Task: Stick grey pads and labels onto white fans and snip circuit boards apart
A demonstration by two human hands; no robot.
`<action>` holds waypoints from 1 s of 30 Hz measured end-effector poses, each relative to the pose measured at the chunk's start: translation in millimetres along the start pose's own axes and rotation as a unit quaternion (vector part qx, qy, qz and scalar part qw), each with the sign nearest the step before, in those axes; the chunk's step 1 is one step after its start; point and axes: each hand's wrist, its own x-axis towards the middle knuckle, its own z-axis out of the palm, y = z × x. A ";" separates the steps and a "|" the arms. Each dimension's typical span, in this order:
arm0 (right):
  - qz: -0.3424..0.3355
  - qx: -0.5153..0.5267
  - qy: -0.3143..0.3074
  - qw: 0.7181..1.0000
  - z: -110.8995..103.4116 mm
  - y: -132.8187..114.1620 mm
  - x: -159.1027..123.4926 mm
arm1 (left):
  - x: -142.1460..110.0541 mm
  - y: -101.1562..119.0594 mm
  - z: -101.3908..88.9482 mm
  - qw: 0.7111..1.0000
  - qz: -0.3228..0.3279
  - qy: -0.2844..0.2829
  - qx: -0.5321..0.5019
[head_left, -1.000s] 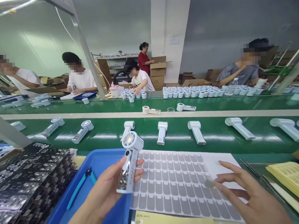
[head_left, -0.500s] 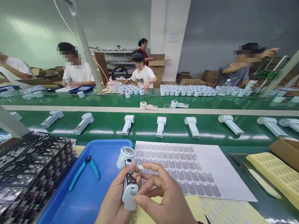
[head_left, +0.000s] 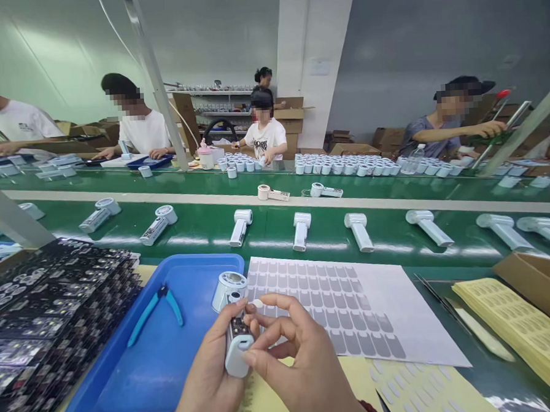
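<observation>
A white handheld fan [head_left: 239, 358] is in my left hand [head_left: 212, 363], its round head pointing away from me and the charging-port end of its handle facing me. My left fingers wrap round the handle, where an open side shows dark electronics. The thumb and fingers of my right hand [head_left: 306, 358] are closed at the right edge of that handle end. Whether a thin sticker lies under them I cannot make out. Just beyond my hands lies a white sheet of grey stickers [head_left: 330, 301], with bare backing on its right part.
Blue-handled nippers [head_left: 154, 311] lie in a blue tray [head_left: 123, 398]. Stacked dark printed sheets [head_left: 46, 328] stand at left. Yellow sticker sheets [head_left: 515, 316], tweezers [head_left: 439, 296] and a carton [head_left: 537, 284] are at right. More fans [head_left: 301, 232] lie on the green belt [head_left: 268, 243]; several co-workers sit opposite.
My right hand has come left from above the sticker sheet, carrying a small grey sticker, to the fan's handle end. The fan has been lowered and tipped, its end towards me.
</observation>
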 end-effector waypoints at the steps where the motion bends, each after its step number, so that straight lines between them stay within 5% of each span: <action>1: 0.002 -0.003 0.002 1.000 0.3 -0.6 -0.4 | -0.3 0.0 0.7 1.000 0.000 0.003 -0.006; 7: -0.051 -0.060 0.017 0.997 5.6 8.4 -6.4 | -8.8 -3.5 6.2 0.998 -0.016 0.021 -0.051; 11: -0.125 -0.158 0.085 0.976 6.9 14.2 -8.7 | -16.1 -6.9 6.6 0.996 -0.044 0.004 -0.080; 15: -0.057 -0.062 0.070 0.994 -1.4 19.8 -3.8 | -17.8 2.3 2.7 0.998 -0.055 -0.022 -0.026; 18: -0.009 -0.012 0.028 0.999 -8.2 35.4 1.4 | -16.8 16.2 -4.0 0.999 0.014 -0.006 0.035; 25: -0.059 -0.189 -0.005 0.980 0.6 85.5 10.5 | -6.9 30.4 -35.0 0.983 0.111 0.050 0.136; 30: -0.108 -0.384 0.028 0.916 11.4 102.3 14.9 | -1.9 23.8 -42.8 0.981 0.104 0.045 0.157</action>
